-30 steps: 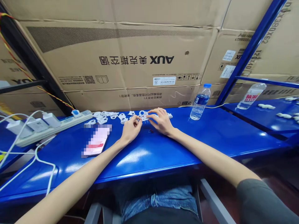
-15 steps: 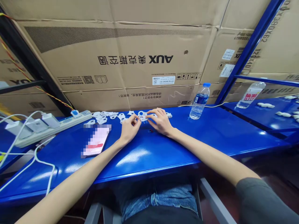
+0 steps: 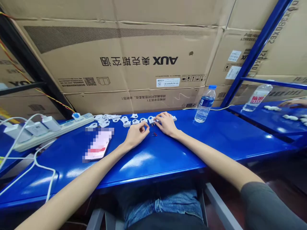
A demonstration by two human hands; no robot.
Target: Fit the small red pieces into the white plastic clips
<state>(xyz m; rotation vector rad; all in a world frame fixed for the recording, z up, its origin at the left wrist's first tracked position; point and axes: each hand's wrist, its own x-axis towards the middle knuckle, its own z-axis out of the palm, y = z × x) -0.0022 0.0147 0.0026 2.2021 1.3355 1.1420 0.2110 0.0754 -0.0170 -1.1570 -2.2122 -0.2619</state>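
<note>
Since the previous frame in the head view, the left hand (image 3: 137,134) has been drawing off the white ring-ended piece (image 3: 151,120), and a co-worker's hand (image 3: 296,102) is now showing at the right edge. That left hand is curling with thumb and forefinger nearly meeting; whether anything is sitting between them, I cannot tell. The right hand (image 3: 168,124) is arching low and pinching the piece at its near end, pins pointing down, toward the back of the blue table (image 3: 158,156). Behind, the carton (image 3: 144,41) is displaying "AUX" and Chinese characters upside down, its small label (image 3: 168,82) showing an inverted "25"; "120x40" is running up another carton (image 3: 280,48). Pixelation is covering much of the phone (image 3: 100,145), the right fingers are hiding part of the white row (image 3: 126,122), and the red-and-dark bits (image 3: 154,134) are staying too small to identify.
</note>
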